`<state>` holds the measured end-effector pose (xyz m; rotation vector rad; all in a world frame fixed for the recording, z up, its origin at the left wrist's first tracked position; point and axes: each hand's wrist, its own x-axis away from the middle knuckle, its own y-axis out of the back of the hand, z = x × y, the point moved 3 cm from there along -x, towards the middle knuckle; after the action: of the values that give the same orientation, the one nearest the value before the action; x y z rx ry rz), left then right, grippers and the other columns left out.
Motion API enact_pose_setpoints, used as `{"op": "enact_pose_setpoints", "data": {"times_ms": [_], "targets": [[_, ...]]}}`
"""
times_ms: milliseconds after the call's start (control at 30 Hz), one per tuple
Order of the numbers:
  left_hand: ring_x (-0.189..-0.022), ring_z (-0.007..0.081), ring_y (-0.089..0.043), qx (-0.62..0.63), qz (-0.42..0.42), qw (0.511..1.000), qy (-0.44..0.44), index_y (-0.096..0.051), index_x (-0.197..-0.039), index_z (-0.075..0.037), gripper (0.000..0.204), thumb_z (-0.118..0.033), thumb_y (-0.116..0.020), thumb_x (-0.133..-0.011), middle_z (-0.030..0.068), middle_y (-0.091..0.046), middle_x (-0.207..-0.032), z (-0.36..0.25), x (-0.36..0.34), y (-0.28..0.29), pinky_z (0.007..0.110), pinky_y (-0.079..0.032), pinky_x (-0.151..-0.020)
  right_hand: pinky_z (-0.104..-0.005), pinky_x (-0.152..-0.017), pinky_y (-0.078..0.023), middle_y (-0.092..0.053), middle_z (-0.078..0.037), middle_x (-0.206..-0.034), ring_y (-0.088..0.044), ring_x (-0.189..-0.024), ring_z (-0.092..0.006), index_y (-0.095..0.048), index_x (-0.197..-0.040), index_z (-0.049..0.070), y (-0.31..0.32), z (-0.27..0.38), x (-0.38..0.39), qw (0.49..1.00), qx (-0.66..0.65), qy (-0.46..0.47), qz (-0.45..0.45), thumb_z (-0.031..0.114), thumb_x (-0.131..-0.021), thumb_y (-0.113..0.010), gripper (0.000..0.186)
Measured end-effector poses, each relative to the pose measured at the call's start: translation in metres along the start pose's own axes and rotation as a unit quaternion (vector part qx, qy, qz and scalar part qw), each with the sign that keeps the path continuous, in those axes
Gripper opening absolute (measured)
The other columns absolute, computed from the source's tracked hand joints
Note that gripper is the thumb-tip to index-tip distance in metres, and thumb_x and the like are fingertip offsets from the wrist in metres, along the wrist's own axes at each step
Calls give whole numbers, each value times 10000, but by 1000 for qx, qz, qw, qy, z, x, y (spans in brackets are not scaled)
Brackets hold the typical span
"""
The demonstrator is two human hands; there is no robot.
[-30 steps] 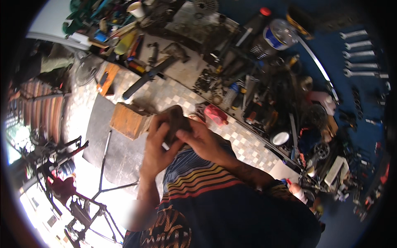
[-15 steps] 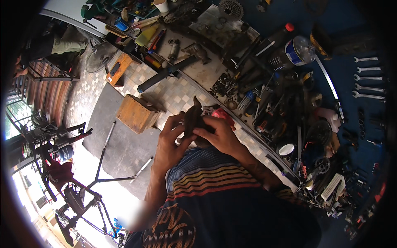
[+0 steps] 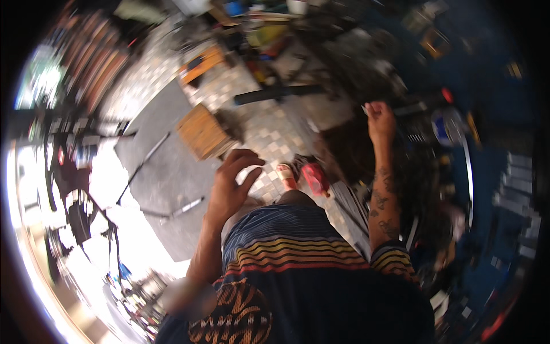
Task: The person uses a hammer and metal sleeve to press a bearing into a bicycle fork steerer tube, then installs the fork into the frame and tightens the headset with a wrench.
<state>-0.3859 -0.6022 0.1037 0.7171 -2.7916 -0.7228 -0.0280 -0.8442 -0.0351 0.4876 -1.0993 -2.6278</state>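
Observation:
My left hand (image 3: 232, 179) hangs in front of my body with nothing in it, its fingers bent and the thumb apart from them. Out to the right over the workbench, my right hand (image 3: 381, 119) has its fingers curled together. A small pale bit shows at its fingertips, too blurred to name. Below that hand lies a dark brown area of the bench, smeared by motion. Nearest my left hand, on the floor side, is a wooden box (image 3: 201, 132).
A dark tube (image 3: 278, 94) juts from the bench edge. A red object (image 3: 314, 178) lies by my sandalled foot (image 3: 285, 171). A grey mat (image 3: 163, 172) covers the floor to the left, with a bike frame (image 3: 86, 212) beyond. A large clear bottle (image 3: 448, 127) stands among clutter at right.
My hands have parted; the dark, crumpled, cloth-like thing they held is no longer in them. My right hand has swung right over the bench, and the whole view has shifted and blurred.

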Motion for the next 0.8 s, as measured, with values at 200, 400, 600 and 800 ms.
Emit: {"op": "enact_pose_setpoints", "data": {"times_ms": [200,400,600,800], "targets": [[-1102,347,-669,31,-71,995,64,-724,-1137,-46,191,-131,-717,-966,133,-677,-1159,39,83,47,430,-525,-966,-485,-688,-522,-727,-227,-787,-706,-723,-388,-757,-833,1,-102,-58,-55,953,253,-47,157,577,-830,-804,578],[-1062,327,-684,50,-227,951,202,-731,-1157,-57,206,-191,-673,-1012,129,-693,-1134,97,198,90,443,-528,-933,-434,-756,-579,-763,-195,-938,-730,-821,-344,-742,-999,-35,-56,4,-60,978,207,-10,13,405,-963,-693,443],[-1074,340,-720,165,-262,927,210,-577,-1400,-43,413,-214,-657,-1032,193,-717,-1229,161,254,111,445,-574,-919,-258,-715,-540,-709,-43,-1020,-677,-895,-125,-696,-1135,28,-183,285,148,877,-216,145,405,204,-1050,-653,200],[-895,315,-755,291,-407,844,191,-399,-1576,-87,587,-81,-594,-1022,197,-765,-1020,240,291,151,420,-565,-805,-275,-775,-549,-712,-66,-1054,-683,-912,-153,-720,-1174,2,-283,483,399,650,-157,301,680,207,-1022,-700,255]]}}
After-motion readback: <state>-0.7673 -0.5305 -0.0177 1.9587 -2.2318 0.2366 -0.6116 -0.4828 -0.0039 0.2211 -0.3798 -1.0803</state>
